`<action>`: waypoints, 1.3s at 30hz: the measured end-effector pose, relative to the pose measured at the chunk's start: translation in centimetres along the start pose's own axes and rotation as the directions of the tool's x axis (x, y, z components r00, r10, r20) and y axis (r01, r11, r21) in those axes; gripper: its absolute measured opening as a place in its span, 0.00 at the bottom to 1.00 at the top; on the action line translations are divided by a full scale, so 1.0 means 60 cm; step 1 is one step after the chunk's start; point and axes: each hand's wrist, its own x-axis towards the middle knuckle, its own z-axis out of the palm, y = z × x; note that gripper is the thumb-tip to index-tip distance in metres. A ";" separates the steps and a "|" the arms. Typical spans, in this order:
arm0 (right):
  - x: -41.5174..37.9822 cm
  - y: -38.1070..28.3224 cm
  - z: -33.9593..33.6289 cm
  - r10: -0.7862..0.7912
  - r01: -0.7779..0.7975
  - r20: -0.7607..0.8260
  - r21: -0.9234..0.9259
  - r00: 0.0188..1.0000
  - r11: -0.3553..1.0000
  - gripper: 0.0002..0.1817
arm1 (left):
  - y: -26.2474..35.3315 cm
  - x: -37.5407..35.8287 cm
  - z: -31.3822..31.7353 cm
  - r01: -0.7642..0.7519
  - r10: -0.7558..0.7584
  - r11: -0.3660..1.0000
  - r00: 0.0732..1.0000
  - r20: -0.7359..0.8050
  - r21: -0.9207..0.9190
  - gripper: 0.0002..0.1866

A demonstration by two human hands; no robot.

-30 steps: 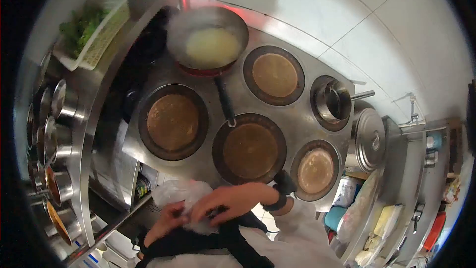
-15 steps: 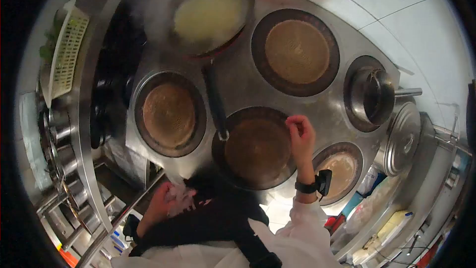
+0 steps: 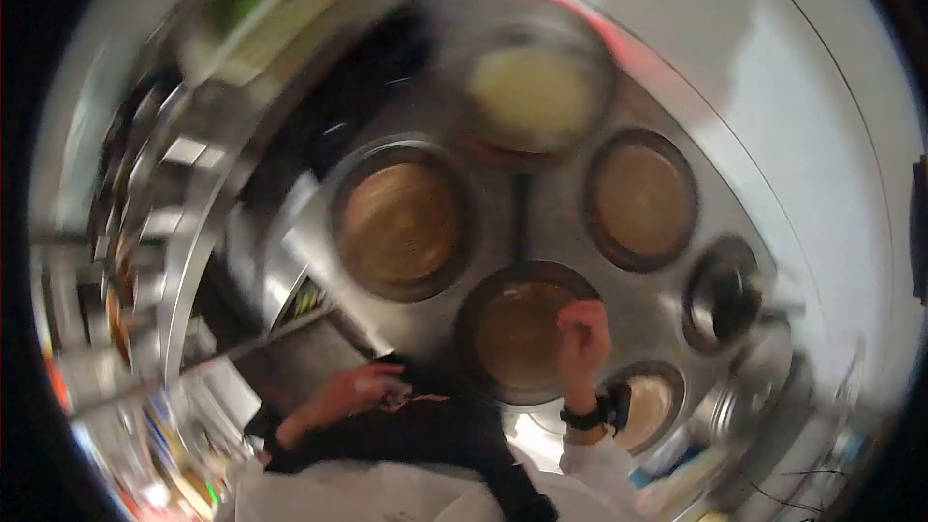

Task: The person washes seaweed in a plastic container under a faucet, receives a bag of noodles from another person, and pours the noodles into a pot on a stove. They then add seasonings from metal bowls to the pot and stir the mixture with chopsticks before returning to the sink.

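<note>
My right hand (image 3: pixel 585 343), a dark band on its wrist, hangs with curled, closed fingers above the right side of the front-middle round brown recess (image 3: pixel 517 338). Whether anything is between those fingertips is hidden. My left hand (image 3: pixel 360 389) is low in front of the dark apron (image 3: pixel 387 435), fingers bent around a small greyish patch too blurred to name. At the back of the metal stove top sits a frying pan (image 3: pixel 599 72) holding a pale yellow layer (image 3: pixel 534 97). Its dark handle (image 3: pixel 521 222) points toward me, and neither hand touches it.
More round brown recesses lie at left (image 3: pixel 401 222), right (image 3: pixel 643 198) and front right (image 3: pixel 650 406). A small metal pot (image 3: pixel 725 295) stands at far right, near a metal lid (image 3: pixel 768 353). A blurred light basket (image 3: pixel 290 10) with greens is at upper left. White wall (image 3: pixel 812 135) bounds the right.
The view has swung, shifting the stove right and down and blurring it. My left hand has risen, and the crumpled whitish material seen at it before now barely shows. My right hand stays curled.
</note>
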 end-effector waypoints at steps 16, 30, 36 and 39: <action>-0.474 -0.352 0.602 -0.474 0.050 0.877 0.478 -0.079 0.877 0.02 | -0.274 -0.521 0.196 -0.362 -0.625 0.460 0.516 -0.586 -0.811 0.19; -1.301 -0.351 1.052 -0.388 0.537 0.459 0.835 -0.799 -0.117 0.11 | -0.412 -0.864 0.523 -0.855 -0.906 0.131 0.102 -0.411 -0.502 0.15; -1.193 -0.392 0.949 -0.457 0.266 0.346 0.936 -0.820 0.231 0.10 | -0.436 -0.850 0.473 -0.900 -0.871 -0.119 0.297 -0.391 -0.419 0.15; -1.016 -0.487 0.848 -0.669 0.176 0.523 0.838 -0.529 0.516 0.12 | -0.454 -0.836 0.414 -0.790 -0.796 -0.036 0.393 -0.461 -0.612 0.15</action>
